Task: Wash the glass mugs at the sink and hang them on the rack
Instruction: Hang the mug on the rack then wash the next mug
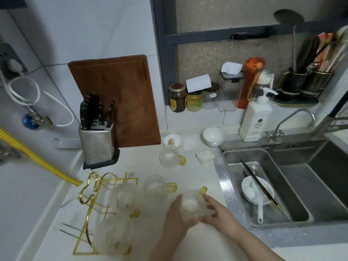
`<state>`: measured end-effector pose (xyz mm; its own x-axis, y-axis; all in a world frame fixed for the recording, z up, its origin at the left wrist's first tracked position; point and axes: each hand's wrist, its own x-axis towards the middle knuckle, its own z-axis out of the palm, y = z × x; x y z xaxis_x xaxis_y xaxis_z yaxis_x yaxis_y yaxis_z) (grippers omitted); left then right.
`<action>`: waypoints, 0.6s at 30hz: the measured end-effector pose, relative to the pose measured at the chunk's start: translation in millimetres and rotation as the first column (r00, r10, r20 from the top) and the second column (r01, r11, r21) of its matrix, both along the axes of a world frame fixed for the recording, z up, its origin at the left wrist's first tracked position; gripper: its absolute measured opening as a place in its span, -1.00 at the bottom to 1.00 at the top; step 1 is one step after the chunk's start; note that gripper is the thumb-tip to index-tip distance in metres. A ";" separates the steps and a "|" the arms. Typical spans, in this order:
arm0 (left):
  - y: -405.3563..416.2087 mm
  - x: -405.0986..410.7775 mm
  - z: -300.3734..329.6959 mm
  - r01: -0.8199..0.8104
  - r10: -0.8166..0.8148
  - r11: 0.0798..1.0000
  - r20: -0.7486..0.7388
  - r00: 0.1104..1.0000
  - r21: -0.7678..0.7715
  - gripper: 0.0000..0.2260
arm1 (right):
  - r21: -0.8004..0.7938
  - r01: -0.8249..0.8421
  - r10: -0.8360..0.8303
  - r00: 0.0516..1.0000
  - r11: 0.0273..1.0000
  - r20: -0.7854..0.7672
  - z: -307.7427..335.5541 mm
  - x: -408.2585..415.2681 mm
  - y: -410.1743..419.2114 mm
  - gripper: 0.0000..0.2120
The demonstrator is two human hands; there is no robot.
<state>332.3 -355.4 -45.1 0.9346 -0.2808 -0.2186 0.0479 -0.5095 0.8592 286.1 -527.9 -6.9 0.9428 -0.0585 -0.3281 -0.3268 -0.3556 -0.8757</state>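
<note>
- Both hands wrap one glass mug (194,205) above the table (203,240), left hand (178,213) at its 9 o'clock, right hand (216,210) at 3.
- Two more mugs (160,186) stand at 11 and 12 o'clock.
- The gold rack (94,204) at 9 o'clock carries two mugs.
- The sink (293,178) lies at 3.

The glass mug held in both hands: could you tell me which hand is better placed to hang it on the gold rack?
Probably the left hand: it grips the mug on the side facing the rack, while the right hand is nearer the sink.
</note>
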 end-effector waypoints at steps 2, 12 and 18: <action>-17.1 -2.1 11.6 0.031 -0.031 0.999 -0.008 0.999 -0.012 0.08 | -0.008 0.045 -0.045 0.999 0.999 0.011 0.9 -8.2 -17.4 -0.30; -145.9 -36.9 49.7 0.212 -0.207 0.973 0.058 0.977 -0.086 -0.17 | 0.005 0.170 -0.169 0.973 0.985 0.158 31.6 -68.2 -141.9 -0.33; -246.2 -81.1 72.4 0.265 -0.255 0.952 0.086 0.963 -0.155 -0.33 | 0.087 0.237 -0.251 0.945 0.968 0.211 40.6 -119.8 -237.3 -0.34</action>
